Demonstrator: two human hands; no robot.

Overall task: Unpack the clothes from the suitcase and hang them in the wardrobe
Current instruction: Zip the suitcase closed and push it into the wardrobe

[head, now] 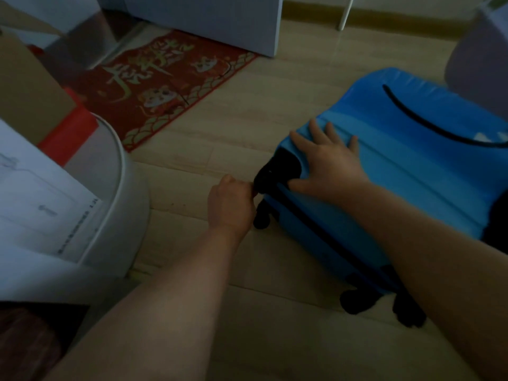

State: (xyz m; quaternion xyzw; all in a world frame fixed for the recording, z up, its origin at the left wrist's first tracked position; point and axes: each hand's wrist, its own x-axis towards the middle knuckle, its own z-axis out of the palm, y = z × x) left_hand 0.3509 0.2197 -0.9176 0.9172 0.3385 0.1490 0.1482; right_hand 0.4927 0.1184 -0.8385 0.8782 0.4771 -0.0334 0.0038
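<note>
Count, task items: I see one blue suitcase (412, 171) and two bare hands. The suitcase lies flat on the pale wood floor (242, 122), right of centre, with its two halves together and a black seam running along the near side. I count three black wheels (262, 218) along the near edge: one below the left corner and two close together further right. A black patch at the left corner is too dark for me to identify.

Grip state:
- The left hand (229, 204) is curled into a tight fist at the left corner of the suitcase. Its fingertips meet the end of the black seam in a pinch. The part they pinch is hidden behind the knuckles.
- The right hand (330, 163) lies flat on the top face near the same corner, fingers straight and spread, palm down. It holds nothing.

Surroundings, one of each:
- A red mat (165, 86) with gold characters lies on the floor beyond the suitcase, apart from it.
- A white cabinet (206, 17) stands at the far edge of the mat.
- A white round tub (118, 171) stands left of the hands, with a printed sheet (35, 193) across its front and a cardboard box (24, 92) behind it.
- A pale rounded object (478, 59) overlaps the far right corner of the suitcase. I cannot tell what it is.

Obstruction: both forearms cross the foreground, and the right one covers part of the near side.
</note>
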